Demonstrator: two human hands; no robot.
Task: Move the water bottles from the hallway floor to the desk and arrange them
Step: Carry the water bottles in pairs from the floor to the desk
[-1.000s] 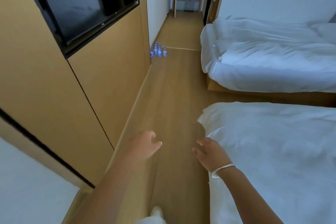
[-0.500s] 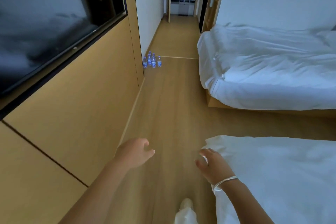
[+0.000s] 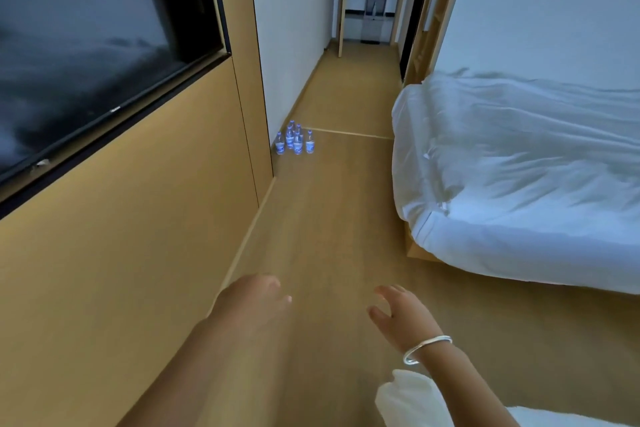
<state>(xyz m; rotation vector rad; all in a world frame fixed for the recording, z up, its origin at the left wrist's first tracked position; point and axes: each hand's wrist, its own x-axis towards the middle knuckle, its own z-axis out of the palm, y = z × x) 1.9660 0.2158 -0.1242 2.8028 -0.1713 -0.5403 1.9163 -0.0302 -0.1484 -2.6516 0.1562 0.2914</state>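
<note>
Five or six small clear water bottles (image 3: 295,141) stand upright in a tight cluster on the hallway floor (image 3: 332,218), up at about 12 o'clock from the hands and well apart from them; the exact count is hard to settle because the rear ones are partly hidden behind the front ones. Each bottle is see-through with a blue label round its middle and a pale cap, and the group sits just beside the foot of the white wall (image 3: 291,45), at the corner where the wood-panelled wall (image 3: 138,218) ends. One thin pale strip crosses the floor right behind them. Two bare hands reach forward low in the view, holding nothing: the left hand (image 3: 252,298) at about 7 o'clock has its fingers loosely curled with the thumb out, and the right hand (image 3: 401,314) at about 5 o'clock has its fingers spread apart and relaxed. One silver bangle (image 3: 426,348) circles the right wrist. One bed (image 3: 519,184) with rumpled white bedding fills the 3 o'clock side, and one dark screen (image 3: 86,45) is set into the panelled wall at 10 o'clock.
</note>
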